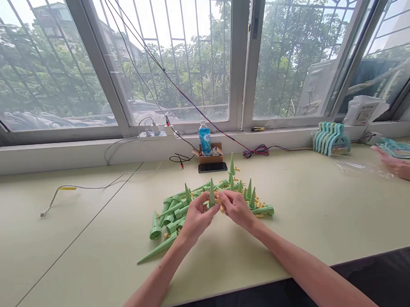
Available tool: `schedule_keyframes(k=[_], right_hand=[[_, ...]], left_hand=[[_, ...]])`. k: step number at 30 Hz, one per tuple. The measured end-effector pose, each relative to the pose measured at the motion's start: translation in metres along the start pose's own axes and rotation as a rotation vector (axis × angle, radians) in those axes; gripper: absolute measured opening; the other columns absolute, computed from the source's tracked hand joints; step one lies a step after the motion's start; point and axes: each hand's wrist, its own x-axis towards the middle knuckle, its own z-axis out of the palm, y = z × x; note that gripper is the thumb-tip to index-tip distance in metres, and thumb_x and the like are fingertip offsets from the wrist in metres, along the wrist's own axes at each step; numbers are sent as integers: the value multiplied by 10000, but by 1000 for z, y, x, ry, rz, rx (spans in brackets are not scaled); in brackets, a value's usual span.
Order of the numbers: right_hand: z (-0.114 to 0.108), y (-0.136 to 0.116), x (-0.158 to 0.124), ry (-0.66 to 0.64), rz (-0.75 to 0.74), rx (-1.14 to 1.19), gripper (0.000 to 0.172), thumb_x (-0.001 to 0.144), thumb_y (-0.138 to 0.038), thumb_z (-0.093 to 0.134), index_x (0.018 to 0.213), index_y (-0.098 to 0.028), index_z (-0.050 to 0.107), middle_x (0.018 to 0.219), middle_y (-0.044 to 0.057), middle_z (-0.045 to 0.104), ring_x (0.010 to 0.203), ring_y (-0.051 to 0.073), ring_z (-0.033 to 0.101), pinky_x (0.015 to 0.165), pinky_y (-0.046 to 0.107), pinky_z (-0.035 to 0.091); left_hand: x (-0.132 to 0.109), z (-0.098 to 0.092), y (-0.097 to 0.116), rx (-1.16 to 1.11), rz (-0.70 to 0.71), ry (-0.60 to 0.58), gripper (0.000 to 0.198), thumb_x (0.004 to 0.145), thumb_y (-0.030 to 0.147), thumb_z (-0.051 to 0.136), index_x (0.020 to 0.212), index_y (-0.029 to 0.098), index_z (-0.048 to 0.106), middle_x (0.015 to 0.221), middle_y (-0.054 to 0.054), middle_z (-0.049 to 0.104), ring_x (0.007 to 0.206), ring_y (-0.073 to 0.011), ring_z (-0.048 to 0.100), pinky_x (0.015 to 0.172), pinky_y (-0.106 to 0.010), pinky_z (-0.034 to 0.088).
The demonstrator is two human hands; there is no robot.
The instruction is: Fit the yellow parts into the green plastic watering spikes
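Observation:
My left hand (198, 215) is closed around the base of a green plastic spike (211, 194), its pointed tip up. Close against it, my right hand (238, 207) pinches a small yellow piece (218, 199) at the spike's side; the fingertips partly cover it. Behind and around both hands lies a heap of similar green spikes (174, 205), some upright and some on their sides. Small yellow pieces (261, 204) are scattered among them at the right. One long spike (157, 249) lies nearest my left forearm.
A blue bottle (205, 139) stands in a small cardboard box (210, 159), behind a black phone (212, 167). Cables (258, 150) run along the back. Small hangers (331, 138) stand at the right, near another person's hand (400, 165). A white cable (86, 187) crosses the table's left.

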Motion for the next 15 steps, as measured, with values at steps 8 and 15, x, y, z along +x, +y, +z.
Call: schedule_keyframes(k=[8, 15], right_hand=[[0, 2, 1, -7, 13, 23, 475, 961, -546, 415, 631, -206, 383, 532, -45, 359, 447, 97, 353, 417, 238, 275], [2, 3, 2, 13, 1, 49, 502, 946, -600, 414, 633, -208, 393, 536, -40, 352, 442, 95, 344, 395, 234, 280]], left_hand=[[0, -1, -2, 16, -4, -11, 276, 746, 380, 740, 911, 183, 640, 623, 61, 465, 415, -25, 344, 364, -163, 287], [-1, 0, 1, -4, -13, 12, 301, 749, 424, 734, 913, 194, 629, 735, 39, 535, 427, -30, 391, 360, -175, 305]])
